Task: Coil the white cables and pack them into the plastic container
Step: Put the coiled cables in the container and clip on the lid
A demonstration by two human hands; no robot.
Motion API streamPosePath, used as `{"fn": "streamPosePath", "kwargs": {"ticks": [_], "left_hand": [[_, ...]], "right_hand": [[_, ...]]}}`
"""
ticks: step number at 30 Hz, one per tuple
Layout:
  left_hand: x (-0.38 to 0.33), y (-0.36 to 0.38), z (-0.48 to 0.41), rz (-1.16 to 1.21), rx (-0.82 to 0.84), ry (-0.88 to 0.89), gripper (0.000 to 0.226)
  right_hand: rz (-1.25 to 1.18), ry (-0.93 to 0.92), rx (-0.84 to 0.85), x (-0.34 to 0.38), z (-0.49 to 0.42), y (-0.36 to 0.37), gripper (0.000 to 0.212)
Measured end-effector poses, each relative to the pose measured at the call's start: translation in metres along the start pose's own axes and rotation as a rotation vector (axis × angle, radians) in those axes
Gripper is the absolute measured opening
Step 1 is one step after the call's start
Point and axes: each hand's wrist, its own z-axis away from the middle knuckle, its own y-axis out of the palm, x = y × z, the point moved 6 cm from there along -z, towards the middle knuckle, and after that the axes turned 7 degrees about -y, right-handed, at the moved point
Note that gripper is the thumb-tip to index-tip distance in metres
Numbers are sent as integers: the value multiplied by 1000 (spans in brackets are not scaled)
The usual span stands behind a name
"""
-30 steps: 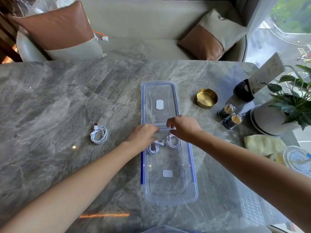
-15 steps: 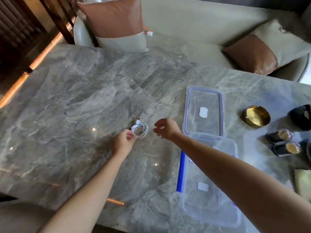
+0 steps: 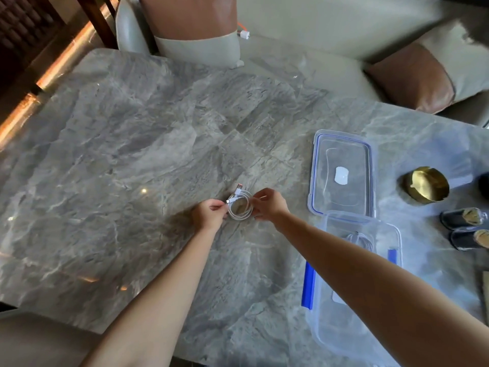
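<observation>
Cable (coiled) pinched by left hand, right hand.

I am looking at a table that is showing grey marble with paler veins running through it. The coiled cable is showing white, with a red-tipped plug. The container is reading as clear plastic with a blue clip. Its lid is carrying a blue line round the rim and 1 white label. I am also seeing a gold dish, 2 dark jars with tan tops, and a brown-and-cream cushion.
</observation>
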Motion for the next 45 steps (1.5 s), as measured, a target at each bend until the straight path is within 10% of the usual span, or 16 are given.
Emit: {"fn": "streamPosePath", "kwargs": {"ticks": [9, 17, 29, 41, 45], "left_hand": [[-50, 17, 75, 109, 217, 131, 17], [-74, 92, 170, -273, 450, 397, 15], [-34, 197, 223, -1338, 184, 844, 23], [-16, 224, 214, -1665, 138, 920, 24], [-33, 212, 214, -1441, 293, 769, 27]], "right_hand": [[-79, -133, 148, 27, 45, -69, 13], [15, -186, 183, -9, 126, -176, 17], [367, 55, 177, -106, 140, -206, 15], [363, 118, 292, -128, 125, -187, 24], [241, 181, 436, -117, 133, -198, 20]]}}
